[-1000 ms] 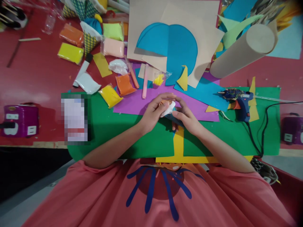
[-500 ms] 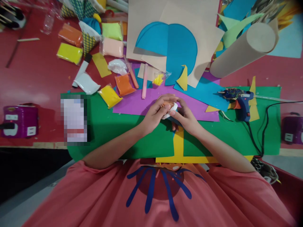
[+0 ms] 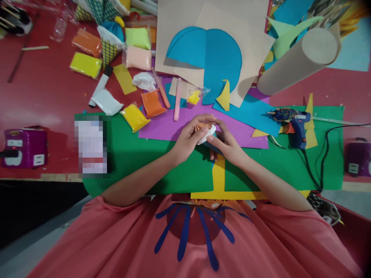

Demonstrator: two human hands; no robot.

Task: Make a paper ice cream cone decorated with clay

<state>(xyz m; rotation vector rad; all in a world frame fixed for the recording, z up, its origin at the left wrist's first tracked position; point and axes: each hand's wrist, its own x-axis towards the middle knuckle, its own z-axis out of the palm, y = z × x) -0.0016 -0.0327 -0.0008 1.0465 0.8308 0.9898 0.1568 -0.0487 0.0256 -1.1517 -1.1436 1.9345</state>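
Both hands close around a small craft piece with a white, clay-like band [image 3: 206,135], an orange part and a dark blue part; its full shape is hidden by the fingers. My left hand [image 3: 189,139] wraps it from the left, thumb pressing on the white band. From the right, my right hand [image 3: 228,142] grips the blue side, its thumb near the lower end of the white. Beneath the hands lie a purple sheet [image 3: 162,127], a green mat [image 3: 139,154] and a yellow strip [image 3: 219,173].
Packets of coloured clay, such as a yellow one [image 3: 135,117] and an orange one [image 3: 153,103], lie to the left. A hot glue gun [image 3: 298,129] with its cord rests on the right. Beyond are a blue paper shape [image 3: 222,58] and a rolled beige sheet [image 3: 292,67].
The thumbs have shifted slightly on the craft piece, and its white band has tilted a little. Both hands stay in the same place; everything else is still.
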